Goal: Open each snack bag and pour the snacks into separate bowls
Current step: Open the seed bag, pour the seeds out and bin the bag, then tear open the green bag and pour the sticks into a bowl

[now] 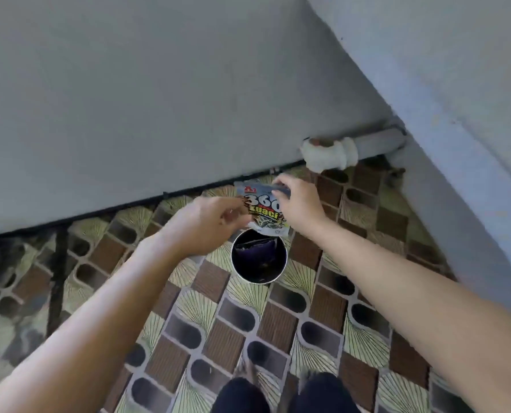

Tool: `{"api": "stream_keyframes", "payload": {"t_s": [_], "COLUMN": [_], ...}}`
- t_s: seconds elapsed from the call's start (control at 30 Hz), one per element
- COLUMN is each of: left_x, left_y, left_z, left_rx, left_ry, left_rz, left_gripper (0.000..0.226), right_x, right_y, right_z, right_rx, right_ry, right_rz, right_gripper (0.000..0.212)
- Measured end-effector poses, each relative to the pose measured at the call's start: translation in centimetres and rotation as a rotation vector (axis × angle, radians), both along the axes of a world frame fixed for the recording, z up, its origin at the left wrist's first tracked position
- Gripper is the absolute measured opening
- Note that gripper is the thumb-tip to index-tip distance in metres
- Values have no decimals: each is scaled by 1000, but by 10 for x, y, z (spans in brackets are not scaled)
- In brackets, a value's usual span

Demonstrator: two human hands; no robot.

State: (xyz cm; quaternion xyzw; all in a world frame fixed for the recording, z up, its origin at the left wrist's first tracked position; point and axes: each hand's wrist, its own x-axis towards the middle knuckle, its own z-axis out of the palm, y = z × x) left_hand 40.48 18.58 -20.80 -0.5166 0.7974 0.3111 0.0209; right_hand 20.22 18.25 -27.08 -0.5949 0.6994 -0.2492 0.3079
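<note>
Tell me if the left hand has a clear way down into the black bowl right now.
Probably yes. The left hand hovers beside the black bowl, and only the snack bag it pinches overhangs the far rim; the rest of the opening is uncovered.

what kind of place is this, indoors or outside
Probably a floor corner in or beside a home; which is unclear. Patterned floor covering meets plain grey walls, and a grey pipe with a white fitting runs along the wall base.

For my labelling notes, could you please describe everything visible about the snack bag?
The snack bag is a small glossy pouch, silvery white, printed "360" in red and "Kuaci" on yellow, with a seed picture below. It is held in the air above the dark bowl. The left hand holds its left edge; the right hand pinches its upper right corner. Whether it is open is unclear.
</note>
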Motion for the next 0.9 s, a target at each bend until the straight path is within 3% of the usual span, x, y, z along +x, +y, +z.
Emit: {"api": "stream_keyframes", "payload": {"t_s": [0.23, 0.33, 0.47, 0.63, 0.9], "left_x": [-1, -1, -1, -11, -51], "left_y": [12, 17, 12, -7, -37], "left_z": [-225, -277, -292, -216, 56], "left_rx": [140, 181, 205, 164, -33], "left_ry": [-50, -59, -66, -49, 75], "left_rz": [6, 23, 43, 55, -28], "left_gripper": [27, 27, 27, 28, 30], "right_x": [2, -1, -6, -15, -55], "right_y": [2, 2, 1, -10, -24], "right_z": [-221, -277, -294, -204, 86], "right_rx": [82, 158, 234, 216, -76], "right_ry": [4, 1, 86, 104, 93], "right_rz": [65, 119, 168, 155, 18], "right_gripper": [6, 6, 25, 21, 18]}}
